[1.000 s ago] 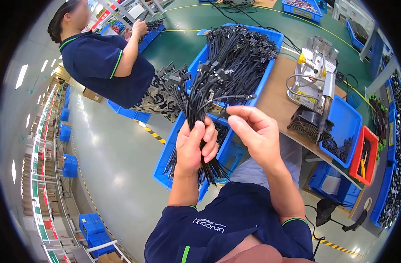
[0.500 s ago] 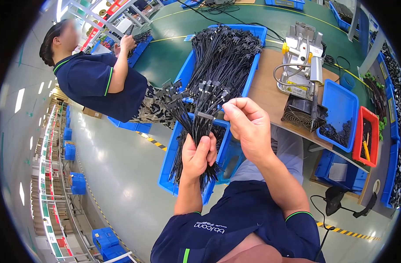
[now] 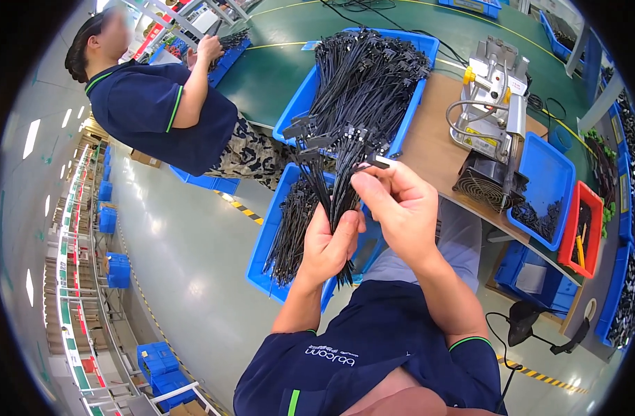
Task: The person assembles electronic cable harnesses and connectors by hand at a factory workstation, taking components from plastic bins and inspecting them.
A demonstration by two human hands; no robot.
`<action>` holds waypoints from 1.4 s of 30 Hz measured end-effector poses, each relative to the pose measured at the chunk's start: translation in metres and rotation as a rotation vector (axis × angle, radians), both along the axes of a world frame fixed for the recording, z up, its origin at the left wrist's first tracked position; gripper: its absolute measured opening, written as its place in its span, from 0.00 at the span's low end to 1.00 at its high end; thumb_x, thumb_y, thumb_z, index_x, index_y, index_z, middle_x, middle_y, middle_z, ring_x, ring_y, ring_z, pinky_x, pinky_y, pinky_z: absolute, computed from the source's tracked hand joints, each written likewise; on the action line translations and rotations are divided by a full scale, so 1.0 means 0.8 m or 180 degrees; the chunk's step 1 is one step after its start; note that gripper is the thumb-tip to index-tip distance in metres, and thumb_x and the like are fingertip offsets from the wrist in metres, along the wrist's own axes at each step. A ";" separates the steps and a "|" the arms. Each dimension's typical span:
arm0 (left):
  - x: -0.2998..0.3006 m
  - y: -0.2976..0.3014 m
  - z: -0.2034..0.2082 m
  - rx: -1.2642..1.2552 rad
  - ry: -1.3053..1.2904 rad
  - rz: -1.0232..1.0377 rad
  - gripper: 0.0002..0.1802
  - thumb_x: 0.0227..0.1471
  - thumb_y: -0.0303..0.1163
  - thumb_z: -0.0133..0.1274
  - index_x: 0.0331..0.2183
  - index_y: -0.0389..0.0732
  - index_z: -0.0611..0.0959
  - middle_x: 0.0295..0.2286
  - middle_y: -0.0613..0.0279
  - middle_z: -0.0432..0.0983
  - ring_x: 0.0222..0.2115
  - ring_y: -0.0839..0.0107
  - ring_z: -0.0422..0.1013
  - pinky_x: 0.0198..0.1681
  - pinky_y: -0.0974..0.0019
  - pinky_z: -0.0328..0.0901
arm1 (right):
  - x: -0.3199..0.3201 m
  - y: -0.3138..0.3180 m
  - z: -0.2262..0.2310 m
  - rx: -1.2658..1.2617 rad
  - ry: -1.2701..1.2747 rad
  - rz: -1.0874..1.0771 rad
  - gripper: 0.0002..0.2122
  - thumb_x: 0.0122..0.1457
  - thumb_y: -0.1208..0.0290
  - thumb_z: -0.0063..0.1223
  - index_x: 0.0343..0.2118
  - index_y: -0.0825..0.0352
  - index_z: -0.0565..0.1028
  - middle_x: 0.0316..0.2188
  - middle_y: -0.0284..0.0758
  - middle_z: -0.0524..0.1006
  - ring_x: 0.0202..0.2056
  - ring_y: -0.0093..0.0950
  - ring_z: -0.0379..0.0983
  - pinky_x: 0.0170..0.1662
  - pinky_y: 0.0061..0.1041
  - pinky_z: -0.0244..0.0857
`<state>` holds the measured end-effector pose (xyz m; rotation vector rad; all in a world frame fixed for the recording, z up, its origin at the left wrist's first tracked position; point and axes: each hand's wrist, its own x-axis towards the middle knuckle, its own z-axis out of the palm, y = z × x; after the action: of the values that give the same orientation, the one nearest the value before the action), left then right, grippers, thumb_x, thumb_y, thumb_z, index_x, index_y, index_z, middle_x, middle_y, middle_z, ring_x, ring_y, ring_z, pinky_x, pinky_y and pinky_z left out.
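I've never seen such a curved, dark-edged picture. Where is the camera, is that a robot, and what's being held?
There is no robot: these are a person's own bare hands, seen through a wide fisheye camera worn on the head and looking down. That lens bends straight edges.

The left hand grips a bundle of thin black cables. The right hand pinches what looks like a small dark cable end between thumb and fingers.

Beyond the bundle is a large blue plastic bin heaped with similar cables; a second blue plastic bin, nearer the body, holds more.

To the right, on a brown worktop, stand a silver metal machine with yellow knobs, a shallow blue tray and a red plastic tray.
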<state>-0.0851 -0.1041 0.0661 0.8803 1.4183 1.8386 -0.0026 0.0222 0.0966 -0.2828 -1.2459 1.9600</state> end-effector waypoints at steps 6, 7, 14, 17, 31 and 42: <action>0.008 -0.003 0.002 -0.0127 -0.0230 -0.0177 0.10 0.69 0.31 0.47 0.50 0.40 0.70 0.29 0.66 0.75 0.16 0.87 0.60 0.17 0.79 0.54 | 0.011 0.013 0.002 -0.0487 0.0142 0.0352 0.08 0.65 0.78 0.56 0.46 0.74 0.79 0.21 0.28 0.76 0.18 0.15 0.70 0.20 0.17 0.63; 0.009 -0.003 0.002 -0.0139 -0.0277 -0.0168 0.10 0.69 0.30 0.47 0.50 0.40 0.71 0.29 0.66 0.74 0.16 0.87 0.60 0.17 0.79 0.54 | 0.012 0.014 0.002 -0.0567 0.0251 0.0511 0.09 0.65 0.78 0.57 0.47 0.74 0.79 0.21 0.28 0.76 0.18 0.15 0.70 0.20 0.17 0.63; 0.010 0.001 0.003 -0.0175 -0.0266 -0.0234 0.10 0.69 0.30 0.47 0.50 0.39 0.71 0.29 0.66 0.74 0.15 0.87 0.59 0.17 0.79 0.53 | 0.016 0.017 0.008 -0.0604 0.0254 0.0297 0.08 0.66 0.75 0.58 0.44 0.73 0.81 0.21 0.24 0.74 0.20 0.12 0.65 0.23 0.15 0.61; 0.010 0.000 0.001 -0.0195 -0.0349 -0.0264 0.11 0.69 0.30 0.46 0.50 0.39 0.70 0.29 0.66 0.74 0.15 0.87 0.59 0.17 0.78 0.53 | 0.013 0.018 0.002 -0.0533 0.0182 0.0117 0.08 0.67 0.75 0.56 0.43 0.72 0.81 0.22 0.22 0.72 0.19 0.10 0.58 0.21 0.14 0.49; 0.001 -0.012 -0.010 0.0416 -0.0745 -0.0491 0.14 0.69 0.34 0.49 0.50 0.37 0.71 0.26 0.60 0.71 0.14 0.82 0.56 0.15 0.75 0.55 | 0.062 0.006 -0.055 -0.0696 0.0057 0.0465 0.07 0.66 0.72 0.57 0.40 0.72 0.80 0.20 0.21 0.72 0.20 0.08 0.61 0.23 0.13 0.52; 0.012 0.003 -0.041 0.0487 -0.0868 -0.0870 0.14 0.69 0.39 0.48 0.45 0.38 0.72 0.17 0.67 0.60 0.13 0.80 0.53 0.14 0.74 0.51 | 0.049 0.018 -0.043 -0.0997 -0.0134 0.0163 0.05 0.65 0.73 0.58 0.33 0.68 0.78 0.21 0.23 0.74 0.22 0.10 0.65 0.26 0.14 0.56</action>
<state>-0.0752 -0.1020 0.0335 0.8156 0.9515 1.7931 0.0365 0.0362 0.0625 -0.4545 -0.9765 2.2026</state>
